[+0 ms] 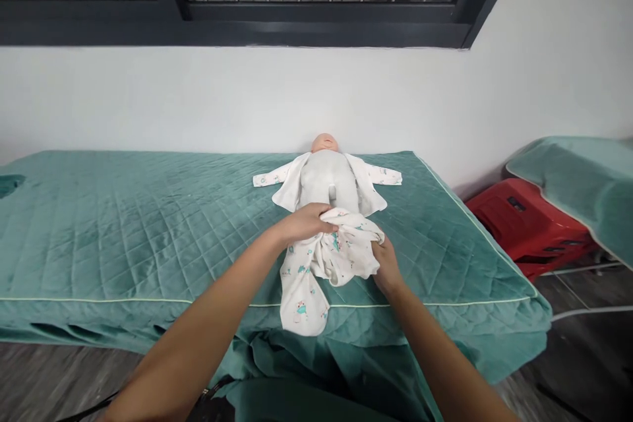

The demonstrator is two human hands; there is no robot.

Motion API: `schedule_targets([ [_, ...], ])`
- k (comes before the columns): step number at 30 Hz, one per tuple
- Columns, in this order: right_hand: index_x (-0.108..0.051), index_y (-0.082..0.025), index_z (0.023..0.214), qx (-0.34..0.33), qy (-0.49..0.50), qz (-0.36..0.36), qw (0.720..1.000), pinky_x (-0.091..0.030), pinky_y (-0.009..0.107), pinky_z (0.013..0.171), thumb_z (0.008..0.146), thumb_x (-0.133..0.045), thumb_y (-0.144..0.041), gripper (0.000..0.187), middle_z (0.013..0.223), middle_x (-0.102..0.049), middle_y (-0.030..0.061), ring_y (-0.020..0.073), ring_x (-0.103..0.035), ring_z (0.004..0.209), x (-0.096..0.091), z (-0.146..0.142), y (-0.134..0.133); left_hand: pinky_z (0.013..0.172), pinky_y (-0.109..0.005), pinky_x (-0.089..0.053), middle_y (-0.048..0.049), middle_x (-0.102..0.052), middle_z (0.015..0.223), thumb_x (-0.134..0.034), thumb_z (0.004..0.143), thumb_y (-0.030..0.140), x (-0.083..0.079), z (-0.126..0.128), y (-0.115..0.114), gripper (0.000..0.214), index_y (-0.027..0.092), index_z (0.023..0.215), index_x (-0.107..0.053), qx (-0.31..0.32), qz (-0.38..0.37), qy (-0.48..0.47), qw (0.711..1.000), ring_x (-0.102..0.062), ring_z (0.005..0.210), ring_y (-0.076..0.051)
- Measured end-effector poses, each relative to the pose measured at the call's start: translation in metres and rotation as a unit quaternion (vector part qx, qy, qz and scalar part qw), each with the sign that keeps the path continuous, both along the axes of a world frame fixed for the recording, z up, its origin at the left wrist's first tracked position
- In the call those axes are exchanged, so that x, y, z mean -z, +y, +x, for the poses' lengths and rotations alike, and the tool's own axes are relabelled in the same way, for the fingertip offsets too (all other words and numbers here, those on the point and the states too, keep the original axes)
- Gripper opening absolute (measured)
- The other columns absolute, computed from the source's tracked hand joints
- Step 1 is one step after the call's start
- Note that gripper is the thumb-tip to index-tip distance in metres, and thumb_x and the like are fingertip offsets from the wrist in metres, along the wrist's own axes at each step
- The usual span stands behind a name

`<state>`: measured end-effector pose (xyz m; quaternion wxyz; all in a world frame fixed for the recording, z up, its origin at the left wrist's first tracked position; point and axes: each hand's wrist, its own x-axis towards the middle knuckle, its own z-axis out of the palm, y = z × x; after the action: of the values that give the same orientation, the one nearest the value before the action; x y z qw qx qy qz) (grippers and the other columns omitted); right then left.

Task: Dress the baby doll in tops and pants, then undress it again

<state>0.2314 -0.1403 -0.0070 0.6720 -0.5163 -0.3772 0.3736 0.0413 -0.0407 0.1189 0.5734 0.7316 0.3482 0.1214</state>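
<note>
A baby doll (pixel 328 178) with a grey cloth body lies on its back on the green quilted cover. Its white printed jacket (pixel 285 194) is spread open, the sleeves stretched out to both sides. Over the doll's lower end are bunched white printed baby pants (pixel 341 254), with one leg hanging down past the bed's front edge. My left hand (pixel 309 223) grips the pants at their upper left, thumb on top. At the right side of the bunch my right hand (pixel 386 264) is closed on the fabric, its fingertips partly hidden. The doll's legs are covered by the cloth and hands.
The green quilted bed (pixel 148 231) runs along a white wall (pixel 222 92) under a barred window. To the right, a red plastic case (pixel 531 224) sits on the floor beneath another green cover (pixel 578 178).
</note>
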Motion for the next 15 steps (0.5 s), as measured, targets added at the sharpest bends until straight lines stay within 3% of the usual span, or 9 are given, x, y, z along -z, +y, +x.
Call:
schedule_targets([
  [4, -0.069, -0.026, 0.112, -0.057, 0.062, -0.037, 0.996, -0.058, 0.044, 0.088, 0.073, -0.076, -0.049, 0.046, 0.111, -0.076, 0.0073, 0.0297, -0.071, 0.103, -0.015, 0.0, 0.011, 0.079, -0.03, -0.048, -0.0051, -0.072, 0.098, -0.064, 0.077, 0.025, -0.001, 0.016, 0.004, 0.017, 0.015, 0.092, -0.065, -0.034, 0.126, 0.054, 0.99, -0.066, 0.095, -0.024],
  [8, -0.071, -0.026, 0.107, -0.111, 0.077, -0.059, 0.989, -0.059, 0.042, 0.088, 0.071, -0.075, -0.054, 0.046, 0.107, -0.077, 0.0084, 0.0316, -0.071, 0.106, -0.028, 0.003, 0.016, 0.085, -0.031, -0.048, -0.0082, -0.072, 0.109, -0.058, 0.081, 0.02, -0.014, 0.025, -0.004, 0.017, 0.016, 0.096, -0.065, -0.04, 0.188, 0.106, 0.976, -0.066, 0.103, -0.025],
  [11, -0.072, -0.027, 0.099, -0.112, 0.086, -0.051, 0.989, -0.06, 0.04, 0.085, 0.068, -0.074, -0.054, 0.041, 0.102, -0.078, 0.0078, 0.0306, -0.072, 0.103, -0.027, 0.007, 0.017, 0.087, -0.032, -0.048, -0.0084, -0.071, 0.112, -0.057, 0.082, 0.02, -0.031, 0.029, -0.016, 0.019, 0.017, 0.1, -0.065, -0.02, 0.193, 0.121, 0.973, -0.066, 0.105, -0.025],
  [15, -0.069, -0.027, 0.087, -0.102, 0.095, -0.039, 0.989, -0.061, 0.037, 0.084, 0.07, -0.069, -0.054, 0.031, 0.089, -0.075, 0.0047, 0.0279, -0.072, 0.097, -0.019, 0.016, 0.017, 0.087, -0.031, -0.047, -0.0073, -0.071, 0.114, -0.061, 0.083, 0.023, -0.046, 0.036, -0.037, 0.024, 0.017, 0.106, -0.064, -0.014, 0.139, 0.085, 0.987, -0.065, 0.106, -0.025],
])
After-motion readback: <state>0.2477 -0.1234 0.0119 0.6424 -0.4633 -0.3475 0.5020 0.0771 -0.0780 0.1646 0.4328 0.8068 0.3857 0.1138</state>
